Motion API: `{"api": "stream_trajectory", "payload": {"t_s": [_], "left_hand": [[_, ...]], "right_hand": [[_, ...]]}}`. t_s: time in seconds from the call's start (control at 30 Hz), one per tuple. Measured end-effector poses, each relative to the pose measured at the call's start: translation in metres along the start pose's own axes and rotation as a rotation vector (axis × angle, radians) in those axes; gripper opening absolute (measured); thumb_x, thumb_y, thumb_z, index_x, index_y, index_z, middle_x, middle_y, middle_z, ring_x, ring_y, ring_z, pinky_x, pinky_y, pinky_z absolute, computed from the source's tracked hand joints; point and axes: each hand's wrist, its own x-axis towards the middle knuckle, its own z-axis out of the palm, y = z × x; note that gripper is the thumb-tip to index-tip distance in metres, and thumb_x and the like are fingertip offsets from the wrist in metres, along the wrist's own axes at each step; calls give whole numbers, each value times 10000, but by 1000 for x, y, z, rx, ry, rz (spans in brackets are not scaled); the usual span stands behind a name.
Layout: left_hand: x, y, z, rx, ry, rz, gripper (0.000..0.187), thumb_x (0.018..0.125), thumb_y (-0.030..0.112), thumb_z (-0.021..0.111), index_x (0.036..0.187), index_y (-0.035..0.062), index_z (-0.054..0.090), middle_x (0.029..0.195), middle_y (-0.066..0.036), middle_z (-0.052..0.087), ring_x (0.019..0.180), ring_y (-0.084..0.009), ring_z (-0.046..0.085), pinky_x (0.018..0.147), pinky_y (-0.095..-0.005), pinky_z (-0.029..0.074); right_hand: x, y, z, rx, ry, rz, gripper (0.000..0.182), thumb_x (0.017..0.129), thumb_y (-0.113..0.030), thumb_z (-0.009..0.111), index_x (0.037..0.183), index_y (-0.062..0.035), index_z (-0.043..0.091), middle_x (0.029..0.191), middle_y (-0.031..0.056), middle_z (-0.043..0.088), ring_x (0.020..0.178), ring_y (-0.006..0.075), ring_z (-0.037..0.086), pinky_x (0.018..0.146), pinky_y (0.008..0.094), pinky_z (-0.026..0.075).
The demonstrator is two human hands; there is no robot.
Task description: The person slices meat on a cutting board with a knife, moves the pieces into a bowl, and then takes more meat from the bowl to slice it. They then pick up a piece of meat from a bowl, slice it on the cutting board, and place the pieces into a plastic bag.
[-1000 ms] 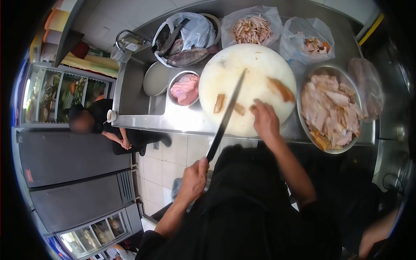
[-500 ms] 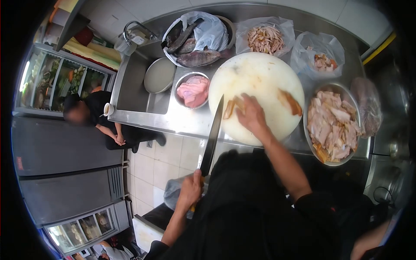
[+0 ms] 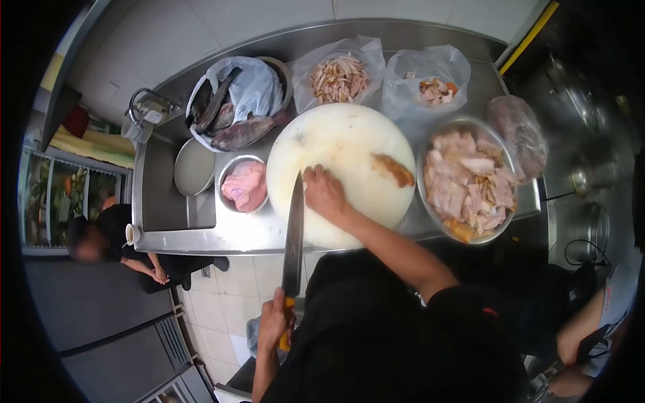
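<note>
My left hand (image 3: 274, 319) is closed round the orange-yellow handle of a long knife (image 3: 293, 235). The blade points up and away, its tip over the left part of a round white chopping board (image 3: 342, 131). On that board my right hand (image 3: 324, 193) presses down with curled fingers, close beside the knife tip. The browned meat strips at its fingertips are now covered by the hand. A browned piece of meat (image 3: 393, 169) lies to the right on the board. Right of the board stands a metal bowl heaped with cut pale meat (image 3: 467, 181).
Behind the board are two plastic bags, one of sliced meat (image 3: 339, 78), one of chunks (image 3: 437, 92). Left stand a bowl of pink raw meat (image 3: 244, 186), a basin of fish (image 3: 245, 133) and a sink (image 3: 161, 195). A person (image 3: 111, 232) sits at left.
The whole view has shifted, with the counter now further left. My right hand has closed over the meat strips and lies nearer the knife tip. The blade stands more upright.
</note>
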Motion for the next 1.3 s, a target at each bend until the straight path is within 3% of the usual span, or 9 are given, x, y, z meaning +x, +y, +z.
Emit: {"api": "stream_trajectory", "payload": {"t_s": [0.17, 0.43, 0.67, 0.8, 0.9, 0.93, 1.03, 1.17, 1.3], "left_hand": [[9, 2, 6, 15, 16, 15, 790, 1061, 655, 308, 733, -8, 584, 509, -71, 516, 352, -170, 498, 377, -307, 398], [3, 8, 15, 62, 89, 38, 797, 1073, 632, 292, 687, -6, 574, 495, -84, 513, 349, -181, 500, 373, -320, 391], [-10, 28, 29, 106, 133, 23, 783, 1085, 592, 288, 663, -10, 555, 497, -103, 522, 372, -198, 518, 382, -336, 393], [-12, 26, 33, 190, 192, 15, 779, 1083, 596, 303, 687, -14, 581, 513, -99, 533, 409, -195, 538, 412, -346, 408], [-14, 30, 36, 183, 195, -16, 844, 1033, 688, 310, 729, -37, 618, 567, -123, 563, 506, -238, 564, 517, -388, 418], [-16, 29, 35, 165, 188, -30, 884, 1008, 732, 310, 747, -49, 632, 591, -136, 576, 550, -260, 573, 564, -408, 420], [1, 4, 30, 133, 231, 17, 784, 1073, 616, 353, 723, -37, 611, 556, -104, 562, 466, -194, 565, 462, -359, 426], [1, 18, 29, 97, 178, -21, 760, 1081, 581, 369, 729, -45, 619, 561, -98, 560, 492, -188, 551, 494, -364, 421], [11, 20, 28, 89, 182, 6, 739, 1085, 557, 373, 725, -39, 622, 558, -90, 554, 494, -179, 546, 492, -358, 416]], "right_hand": [[11, 30, 0, 241, -24, 25, 304, 839, -104, 678, 1118, 15, 650, 991, 232, 685, 903, 385, 708, 819, 448, 587], [120, 204, -125, 299, 643, 215, 315, 834, -80, 663, 1147, -60, 692, 1065, 190, 733, 1005, 378, 706, 886, 461, 557], [198, 361, -186, -46, 369, 475, 468, 838, -194, 703, 1292, -98, 637, 1270, 213, 642, 1264, 399, 578, 1051, 471, 484], [179, 333, -160, -319, -241, 298, 654, 810, -276, 746, 1434, -170, 579, 1445, 128, 590, 1322, 386, 550, 1145, 475, 412], [172, 336, -128, -269, -137, 105, 629, 824, -259, 736, 1425, -162, 580, 1403, 148, 618, 1319, 389, 549, 1146, 497, 406], [153, 308, -124, -499, 287, 17, 482, 833, -246, 739, 1284, -100, 650, 1276, 156, 671, 1257, 392, 588, 1083, 490, 463], [105, 225, -167, -98, 120, 80, 361, 840, -211, 730, 1156, -41, 684, 1212, 174, 680, 1181, 393, 623, 1001, 488, 510], [23, 135, -185, -33, -587, 309, 278, 893, -230, 730, 1088, -38, 680, 1025, 178, 699, 939, 318, 701, 860, 476, 549], [-34, 157, -122, -71, -9, 56, 367, 905, -214, 741, 1188, -12, 620, 992, 144, 720, 678, 287, 715, 664, 426, 578]]}}
